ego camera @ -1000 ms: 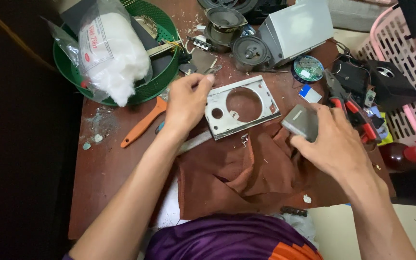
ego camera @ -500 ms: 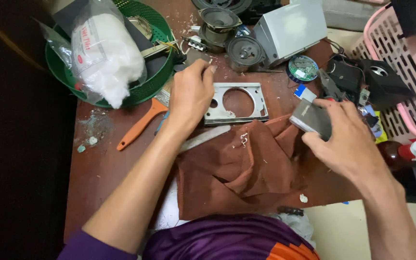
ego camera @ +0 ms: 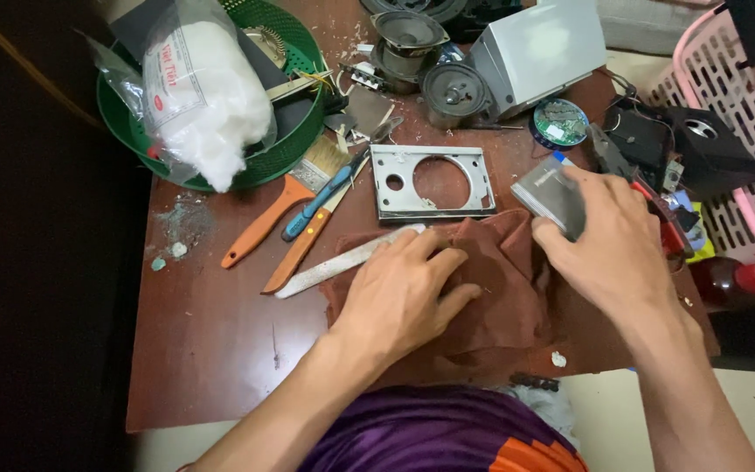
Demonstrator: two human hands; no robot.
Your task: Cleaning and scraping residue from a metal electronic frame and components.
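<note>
Our left hand (ego camera: 404,293) lies palm down on the brown cloth (ego camera: 491,297), fingers spread and flat, gripping nothing, just pressing the fabric. Fingertips reach the cloth's far edge, close to the pale flat blade (ego camera: 347,260) that pokes out from under the cloth's left corner.

Our right hand (ego camera: 609,240) is closed around a small grey box (ego camera: 550,194); thumb on the near side, fingers over the top, the box's far corner sticking out past the fingertips. The box sits at the cloth's right far corner, just off the fabric edge.

Taking the cloth as reference:
- Just beyond its far edge: grey metal plate (ego camera: 432,181) with one large round cutout and one small hole, lying flat, not touched by either hand.
- Left of it, beyond the blade: orange-handled brush (ego camera: 277,210), a blue-handled tool (ego camera: 323,197) and an orange-handled one (ego camera: 303,253), all angled toward the plate.
- Far left: green round basket (ego camera: 303,79) holding a clear bag of white wadding (ego camera: 203,92).
- Far beyond, past the plate: two loose speaker drivers (ego camera: 452,92), a white box casing (ego camera: 539,52), a small round circuit board (ego camera: 559,122).
- Right: black speaker housing (ego camera: 692,149), pink slatted basket (ego camera: 736,131).

Everything sits on a brown table (ego camera: 211,350), dusty with white flecks.
</note>
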